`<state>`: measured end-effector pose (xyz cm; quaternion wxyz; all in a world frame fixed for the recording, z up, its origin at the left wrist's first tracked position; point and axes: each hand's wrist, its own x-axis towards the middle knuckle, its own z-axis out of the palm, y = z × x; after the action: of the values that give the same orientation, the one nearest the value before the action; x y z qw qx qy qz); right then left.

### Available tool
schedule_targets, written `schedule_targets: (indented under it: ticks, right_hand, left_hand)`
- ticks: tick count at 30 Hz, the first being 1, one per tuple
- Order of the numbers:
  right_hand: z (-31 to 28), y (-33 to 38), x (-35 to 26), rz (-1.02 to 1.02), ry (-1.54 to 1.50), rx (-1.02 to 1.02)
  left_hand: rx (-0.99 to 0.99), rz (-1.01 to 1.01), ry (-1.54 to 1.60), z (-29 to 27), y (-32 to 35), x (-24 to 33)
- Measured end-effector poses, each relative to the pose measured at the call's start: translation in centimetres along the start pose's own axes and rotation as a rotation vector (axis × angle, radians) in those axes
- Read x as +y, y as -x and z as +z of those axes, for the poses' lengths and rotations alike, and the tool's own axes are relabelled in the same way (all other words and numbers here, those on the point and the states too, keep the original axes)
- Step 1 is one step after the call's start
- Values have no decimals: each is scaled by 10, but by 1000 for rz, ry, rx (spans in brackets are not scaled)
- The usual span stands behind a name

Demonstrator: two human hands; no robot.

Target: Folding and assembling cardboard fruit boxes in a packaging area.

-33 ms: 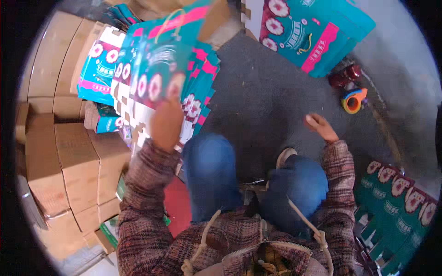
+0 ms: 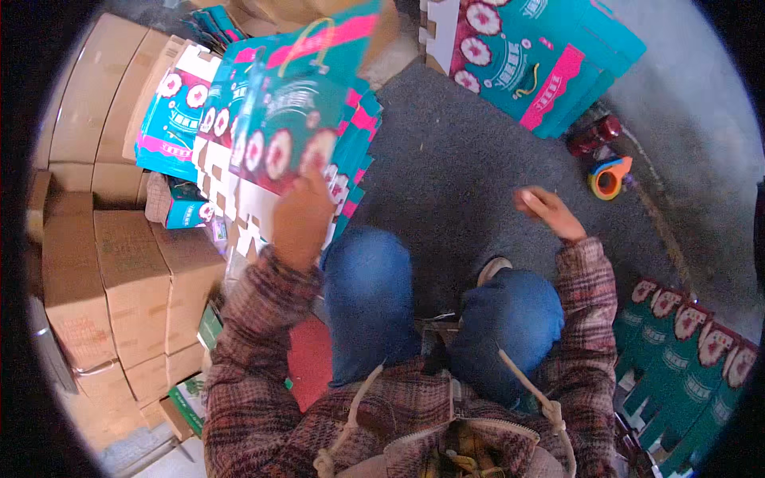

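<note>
Hands first: our left hand (image 2: 301, 213) is raised at centre-left, fingers clamped on the lower edge of a flat teal carton blank (image 2: 299, 119) with red-and-white round motifs, a pink band and a cord handle (the blank stands tilted, top edge toward the far side). It sits on top of a stack of like teal blanks (image 2: 187, 119) that fans out at far left, white notched flaps showing along the near edge. Our right hand (image 2: 546, 210) hovers over the dark grey floor (image 2: 446, 167) at centre-right, holding nothing, fingers loosely curled and close together; it is well apart from the blank. Both sleeves are plaid, knees in blue jeans sit between the arms. Brown cardboard boxes (image 2: 119, 271) are piled along the left side, touching each other. Another pile of teal cartons (image 2: 542, 56) lies at far right. Just beyond our right hand, on the floor, sits an orange tape dispenser (image 2: 610, 179), with a dark red object (image 2: 594, 135) just beside it (cannot tell what it is). Near right, a row of upright teal cartons (image 2: 685, 358).
</note>
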<state>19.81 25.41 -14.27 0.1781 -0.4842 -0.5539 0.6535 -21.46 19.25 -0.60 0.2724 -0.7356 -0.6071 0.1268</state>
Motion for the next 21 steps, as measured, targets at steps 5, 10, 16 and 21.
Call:
schedule_targets:
  ticks: [5,10,16,21]
  right_hand:
    - [111,0,-182,-69,-30,-341]
    - [187,-10,-195,-115,-347,-152]
    - [148,24,-189,-346,-333,159]
    - [106,62,-177,-257,-478,227]
  left_hand:
    - [127,-27,189,-76,27,25]
    - [132,-8,413,-97,51,35]
    - [282,32,936,-45,118,-24]
    - [177,-206,767,15,157,-86]
